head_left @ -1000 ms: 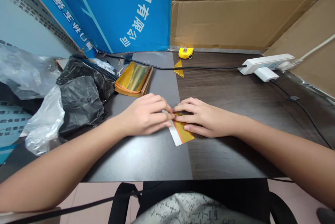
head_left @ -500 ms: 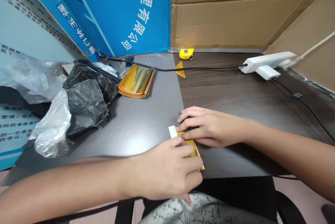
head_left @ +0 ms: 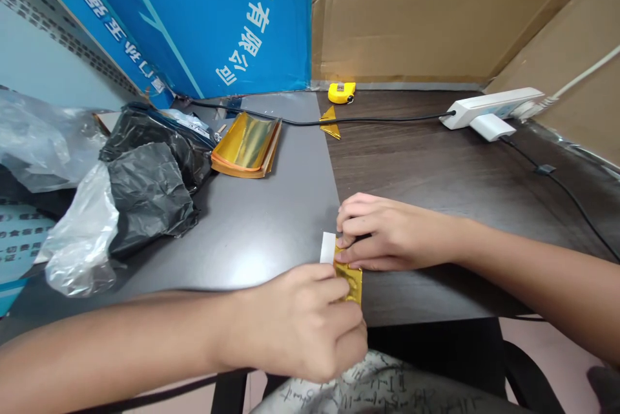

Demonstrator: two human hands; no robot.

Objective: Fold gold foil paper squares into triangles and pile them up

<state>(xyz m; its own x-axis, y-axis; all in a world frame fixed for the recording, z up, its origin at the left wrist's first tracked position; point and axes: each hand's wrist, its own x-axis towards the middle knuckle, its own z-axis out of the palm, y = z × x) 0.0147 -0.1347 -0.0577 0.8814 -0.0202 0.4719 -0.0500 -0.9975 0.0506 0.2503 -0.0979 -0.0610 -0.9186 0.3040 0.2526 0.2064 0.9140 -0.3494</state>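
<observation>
A folded sheet of gold foil paper [head_left: 353,286] lies at the table's front edge, under both hands. Along its left side a white strip [head_left: 328,247] shows. My left hand [head_left: 312,323] has its fingers curled round the near left part of the sheet, covering much of it. At the far end, my right hand [head_left: 387,233] pinches and presses the foil with bent fingertips. The exact grip of the left thumb is hidden.
A stack of gold foil sheets [head_left: 247,143] lies behind. Black plastic bags [head_left: 145,188] and clear plastic [head_left: 82,233] crowd the left. At the back are a yellow tape measure [head_left: 341,93], a folded gold piece [head_left: 330,123], a black cable [head_left: 378,119] and a white power strip [head_left: 494,106].
The gold foil paper has turned a little, so its long side points more straight towards me. More of the white strip shows. Both hands stay on the paper, and the view has shifted slightly.
</observation>
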